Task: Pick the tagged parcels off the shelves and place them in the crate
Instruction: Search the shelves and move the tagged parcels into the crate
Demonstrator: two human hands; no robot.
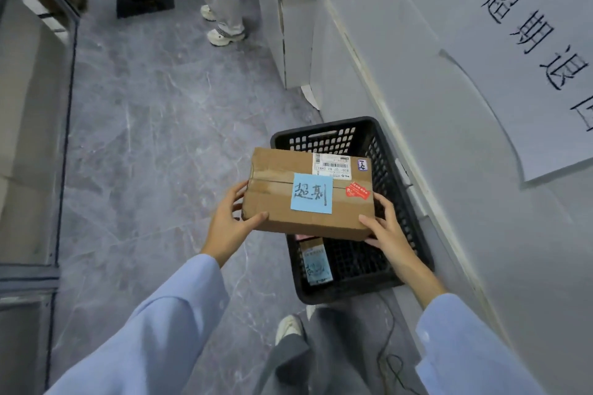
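Now both hands grip one cardboard parcel (308, 194) above the black crate (414, 234): left hand (229, 223) on its left end, right hand (386, 228) on its right. A blue tag (312, 193) sits on top of it. Another small parcel (316, 261) lies inside the crate.

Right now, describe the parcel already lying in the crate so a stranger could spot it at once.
Find the black plastic crate on the floor against the wall. A big cardboard box is held above it by the left hand and right hand. Below it, in the crate's near left corner, lies the small parcel, far smaller, with a pale blue label.
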